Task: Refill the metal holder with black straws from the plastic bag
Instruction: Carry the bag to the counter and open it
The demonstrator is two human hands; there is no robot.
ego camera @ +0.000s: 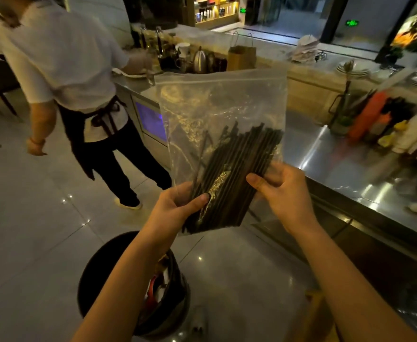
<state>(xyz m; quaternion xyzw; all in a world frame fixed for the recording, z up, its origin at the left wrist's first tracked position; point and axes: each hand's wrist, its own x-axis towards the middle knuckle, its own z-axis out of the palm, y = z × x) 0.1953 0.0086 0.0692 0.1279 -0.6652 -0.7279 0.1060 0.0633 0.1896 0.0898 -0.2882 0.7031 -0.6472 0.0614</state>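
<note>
The left hand point(177, 208) and right hand point(285, 193) both pinch the low end of the plastic bag point(222, 107), thumbs in front. Its top is high above both. The black straws point(237, 174) sit between the hands, slanting up to the right. I cannot spot the metal holder.

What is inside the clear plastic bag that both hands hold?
A slanted bundle of black straws fills the lower part of the plastic bag. The left hand and right hand cover some of them where they grip.
</note>
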